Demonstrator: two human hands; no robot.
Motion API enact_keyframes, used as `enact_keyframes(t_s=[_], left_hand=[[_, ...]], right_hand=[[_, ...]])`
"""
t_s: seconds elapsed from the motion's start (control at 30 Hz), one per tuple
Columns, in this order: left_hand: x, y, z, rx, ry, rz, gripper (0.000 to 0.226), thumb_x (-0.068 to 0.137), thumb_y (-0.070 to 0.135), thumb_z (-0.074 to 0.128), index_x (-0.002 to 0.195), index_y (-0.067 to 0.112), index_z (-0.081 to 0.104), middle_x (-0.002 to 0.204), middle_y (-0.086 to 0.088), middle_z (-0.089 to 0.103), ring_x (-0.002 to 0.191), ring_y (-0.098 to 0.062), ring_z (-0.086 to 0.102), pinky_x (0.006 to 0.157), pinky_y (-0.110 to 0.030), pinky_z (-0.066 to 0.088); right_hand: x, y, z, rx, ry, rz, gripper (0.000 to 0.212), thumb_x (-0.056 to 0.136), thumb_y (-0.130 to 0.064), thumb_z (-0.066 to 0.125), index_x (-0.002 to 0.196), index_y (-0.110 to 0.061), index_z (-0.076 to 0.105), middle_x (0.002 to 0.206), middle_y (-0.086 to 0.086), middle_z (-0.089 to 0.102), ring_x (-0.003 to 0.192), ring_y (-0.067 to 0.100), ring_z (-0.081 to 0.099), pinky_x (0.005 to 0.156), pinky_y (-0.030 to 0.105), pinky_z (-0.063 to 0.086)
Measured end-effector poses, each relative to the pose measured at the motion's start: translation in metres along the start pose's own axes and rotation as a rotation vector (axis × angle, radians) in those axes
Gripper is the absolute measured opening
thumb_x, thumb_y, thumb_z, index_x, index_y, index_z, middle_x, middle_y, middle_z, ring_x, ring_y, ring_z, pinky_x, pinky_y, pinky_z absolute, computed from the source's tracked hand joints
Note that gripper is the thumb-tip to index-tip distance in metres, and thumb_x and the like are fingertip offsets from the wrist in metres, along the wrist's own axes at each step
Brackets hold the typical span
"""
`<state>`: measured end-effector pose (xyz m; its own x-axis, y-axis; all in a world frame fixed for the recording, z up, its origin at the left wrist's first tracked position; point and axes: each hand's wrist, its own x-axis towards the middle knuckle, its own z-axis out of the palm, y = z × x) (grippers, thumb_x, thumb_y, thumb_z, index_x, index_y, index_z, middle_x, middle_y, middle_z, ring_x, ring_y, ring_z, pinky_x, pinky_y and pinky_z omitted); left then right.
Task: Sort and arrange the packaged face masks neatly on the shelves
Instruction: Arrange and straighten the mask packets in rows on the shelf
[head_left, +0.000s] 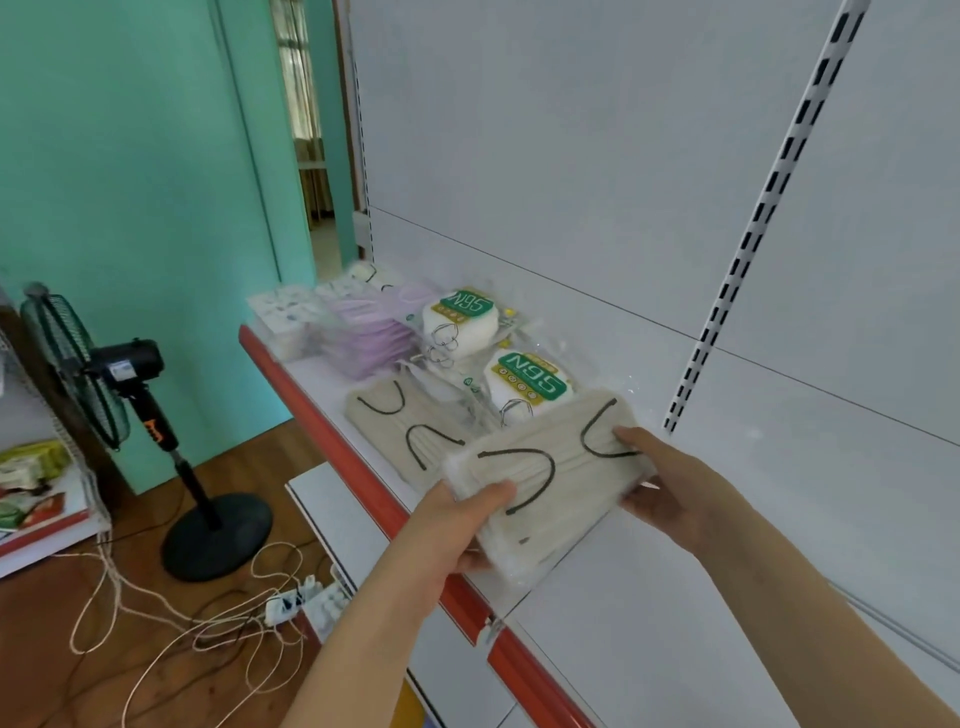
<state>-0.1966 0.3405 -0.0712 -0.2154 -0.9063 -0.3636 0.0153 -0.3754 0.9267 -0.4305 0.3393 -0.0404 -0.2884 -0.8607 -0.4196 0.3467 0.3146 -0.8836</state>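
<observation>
A clear pack of beige masks with dark ear loops (545, 478) hangs just above the white shelf (649, 597). My left hand (457, 525) grips its near left end, thumb on top. My right hand (660, 467) holds its far right end. A second beige pack (410, 421) lies flat on the shelf just behind. Beyond it lie two N95 packs (524, 379) (462, 317), a stack of lilac mask packs (374, 332) and white patterned packs (285, 312) at the shelf's far left end.
The shelf has a red front edge (332, 421) and a white back panel with a slotted upright (753, 228). A lower shelf (337, 519) juts out below. On the wooden floor stand a pedestal fan (130, 395) and a power strip with tangled cords (291, 603).
</observation>
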Motion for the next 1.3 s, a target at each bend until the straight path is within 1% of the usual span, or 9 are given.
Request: enact_keyframes(t_s=[0.17, 0.23, 0.33, 0.53, 0.6, 0.83, 0.97, 1.13, 1.3], left_hand=[[0.013, 0.033, -0.056, 0.142, 0.188, 0.062, 0.042, 0.087, 0.042, 0.076, 0.120, 0.019, 0.064, 0.106, -0.004, 0.076, 0.092, -0.023, 0.075, 0.079, -0.043, 0.064], [0.027, 0.050, -0.082, 0.213, 0.261, 0.120, 0.065, 0.078, 0.052, 0.079, 0.131, 0.019, 0.059, 0.114, -0.002, 0.071, 0.097, -0.022, 0.072, 0.082, -0.042, 0.062], [0.048, 0.078, -0.109, 0.253, 0.327, 0.257, 0.064, 0.077, 0.051, 0.081, 0.129, 0.025, 0.055, 0.122, 0.004, 0.064, 0.099, -0.016, 0.067, 0.090, -0.035, 0.056], [0.097, 0.109, -0.128, 0.305, 0.434, 0.337, 0.080, 0.087, 0.044, 0.076, 0.151, 0.015, 0.037, 0.147, -0.008, 0.047, 0.119, -0.024, 0.058, 0.091, -0.033, 0.056], [0.109, 0.095, -0.126, 0.435, 0.444, 0.256, 0.092, 0.089, 0.052, 0.071, 0.158, 0.015, 0.023, 0.159, -0.012, 0.033, 0.137, -0.031, 0.047, 0.106, -0.039, 0.046], [0.121, 0.061, -0.091, 0.388, 0.560, 0.087, 0.108, 0.087, 0.060, 0.067, 0.162, 0.025, -0.002, 0.167, -0.016, -0.001, 0.153, -0.039, 0.013, 0.120, -0.051, 0.025], [0.123, 0.058, -0.069, 0.449, 0.539, 0.107, 0.105, 0.085, 0.061, 0.068, 0.161, 0.032, 0.001, 0.167, -0.015, -0.008, 0.153, -0.044, 0.008, 0.124, -0.051, 0.018], [0.130, 0.061, -0.054, 0.614, 0.548, 0.089, 0.105, 0.080, 0.064, 0.071, 0.160, 0.041, 0.007, 0.166, -0.014, -0.020, 0.151, -0.052, -0.002, 0.122, -0.058, 0.015], [0.138, 0.057, -0.041, 0.682, 0.600, 0.050, 0.105, 0.077, 0.064, 0.073, 0.158, 0.045, 0.009, 0.166, -0.016, -0.022, 0.150, -0.053, -0.002, 0.119, -0.066, 0.018]], right_hand=[[-0.029, -0.011, 0.011, -0.204, -0.258, -0.044, 0.043, 0.078, -0.026, 0.081, 0.115, -0.006, 0.070, 0.110, 0.011, 0.075, 0.096, 0.028, 0.074, 0.080, 0.037, 0.061], [-0.033, -0.006, 0.031, -0.264, -0.318, -0.022, 0.045, 0.078, -0.025, 0.081, 0.116, -0.005, 0.068, 0.106, 0.010, 0.076, 0.091, 0.026, 0.074, 0.079, 0.035, 0.060], [-0.032, 0.010, 0.074, -0.249, -0.364, -0.022, 0.038, 0.082, -0.019, 0.079, 0.115, -0.006, 0.065, 0.103, 0.010, 0.077, 0.089, 0.026, 0.074, 0.080, 0.037, 0.060], [-0.001, 0.035, 0.142, -0.200, -0.329, -0.012, 0.033, 0.086, -0.021, 0.077, 0.113, -0.006, 0.064, 0.108, 0.017, 0.074, 0.096, 0.028, 0.074, 0.079, 0.035, 0.062], [0.001, 0.042, 0.145, -0.219, -0.297, 0.017, 0.033, 0.088, -0.027, 0.075, 0.109, -0.005, 0.061, 0.115, 0.022, 0.066, 0.100, 0.031, 0.071, 0.086, 0.038, 0.061], [0.000, 0.056, 0.147, -0.380, -0.219, -0.167, 0.062, 0.100, -0.039, 0.051, 0.151, -0.010, 0.030, 0.124, -0.005, 0.037, 0.123, 0.016, 0.041, 0.092, 0.027, 0.028], [0.008, 0.058, 0.163, -0.534, -0.119, -0.313, 0.063, 0.095, -0.039, 0.057, 0.145, -0.007, 0.036, 0.144, 0.007, 0.046, 0.128, 0.024, 0.047, 0.100, 0.034, 0.040], [0.013, 0.070, 0.156, -0.850, -0.018, -0.683, 0.075, 0.098, -0.027, 0.055, 0.159, -0.021, 0.011, 0.162, 0.010, 0.017, 0.149, 0.025, 0.023, 0.119, 0.038, 0.029], [0.032, 0.080, 0.145, -1.216, -0.082, -0.708, 0.062, 0.100, -0.050, 0.042, 0.151, -0.017, 0.034, 0.154, 0.011, 0.034, 0.143, 0.028, 0.030, 0.118, 0.039, 0.027]])
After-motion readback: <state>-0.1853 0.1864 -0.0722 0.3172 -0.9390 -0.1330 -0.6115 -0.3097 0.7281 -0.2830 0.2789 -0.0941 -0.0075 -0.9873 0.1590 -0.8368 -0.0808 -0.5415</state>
